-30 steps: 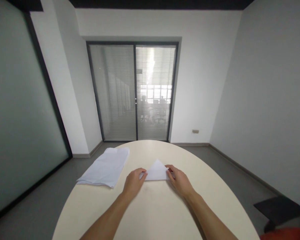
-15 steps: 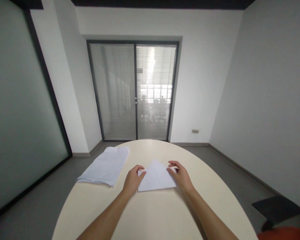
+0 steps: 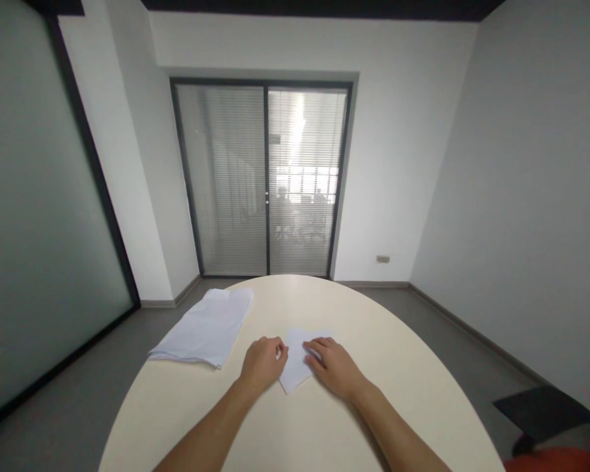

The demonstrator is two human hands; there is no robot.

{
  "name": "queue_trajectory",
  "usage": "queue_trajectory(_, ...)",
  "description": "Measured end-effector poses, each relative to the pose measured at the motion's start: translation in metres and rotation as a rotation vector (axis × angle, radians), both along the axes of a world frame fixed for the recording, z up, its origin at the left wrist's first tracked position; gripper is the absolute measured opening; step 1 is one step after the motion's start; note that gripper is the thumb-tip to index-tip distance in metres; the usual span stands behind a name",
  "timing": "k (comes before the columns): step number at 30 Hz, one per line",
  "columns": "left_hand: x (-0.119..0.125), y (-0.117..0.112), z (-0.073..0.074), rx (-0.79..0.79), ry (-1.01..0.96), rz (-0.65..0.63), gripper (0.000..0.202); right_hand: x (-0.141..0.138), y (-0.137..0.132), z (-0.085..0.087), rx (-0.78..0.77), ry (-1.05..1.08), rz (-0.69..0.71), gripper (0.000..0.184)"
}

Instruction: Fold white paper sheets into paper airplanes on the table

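A folded white sheet of paper (image 3: 295, 367) lies on the cream oval table (image 3: 305, 419) just in front of me. My left hand (image 3: 261, 362) rests at the paper's left edge with its fingers curled and the fingertips pinching that edge. My right hand (image 3: 333, 366) lies flat on top of the paper's right part, fingers stretched out toward the left and covering much of the sheet. The two hands are close together, almost touching.
A stack of white paper sheets (image 3: 202, 328) lies on the table's far left. Beyond the table are a sliding glass door with blinds (image 3: 265, 180), a frosted glass wall on the left, and a dark chair (image 3: 545, 413) at the lower right.
The paper has gone from a wider shape with a point at the top to a narrower folded one. My right hand moved left and down onto it; my left hand stayed at the left edge.
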State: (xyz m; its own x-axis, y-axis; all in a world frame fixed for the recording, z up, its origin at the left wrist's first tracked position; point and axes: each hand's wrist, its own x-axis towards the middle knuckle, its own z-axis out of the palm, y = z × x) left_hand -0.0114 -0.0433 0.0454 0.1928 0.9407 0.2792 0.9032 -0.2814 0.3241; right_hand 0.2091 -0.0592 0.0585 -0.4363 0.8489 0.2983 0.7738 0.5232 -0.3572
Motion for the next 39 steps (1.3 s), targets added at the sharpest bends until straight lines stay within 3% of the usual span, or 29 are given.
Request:
queue_trajectory(2,0.001,-0.002,0.003,0.051,-0.007,-0.068,0.031,0.002,0.001,-0.005,-0.038,-0.041,0.014,0.043)
queue_trajectory(5,0.001,-0.005,0.003,0.124,-0.097,-0.26,0.025,0.01,0.005,-0.013,-0.112,-0.067,0.005,0.047)
queue_trajectory(7,0.0,-0.006,0.0,0.094,-0.116,-0.408,0.03,0.015,0.008,-0.016,-0.13,-0.074,-0.004,0.045)
queue_trajectory(9,-0.001,-0.007,-0.002,0.043,-0.075,-0.476,0.035,0.017,0.009,-0.015,-0.102,-0.073,-0.031,0.041)
queue_trajectory(14,-0.003,-0.008,-0.003,0.063,0.071,-0.391,0.037,0.014,0.004,-0.009,-0.015,-0.035,-0.008,0.036)
queue_trajectory(18,-0.007,-0.008,-0.004,0.118,0.108,-0.331,0.039,0.008,-0.003,-0.008,-0.071,-0.041,0.119,0.05)
queue_trajectory(26,-0.01,-0.008,-0.008,0.12,-0.007,-0.474,0.042,0.004,-0.003,-0.006,0.008,-0.008,0.141,0.048)
queue_trajectory(33,-0.009,-0.007,-0.007,0.112,0.007,-0.454,0.035,0.0,-0.001,-0.002,0.025,0.007,0.215,0.042)
queue_trajectory(39,-0.011,-0.008,-0.005,0.01,0.006,-0.535,0.051,-0.003,-0.005,0.003,-0.009,0.013,0.265,0.04)
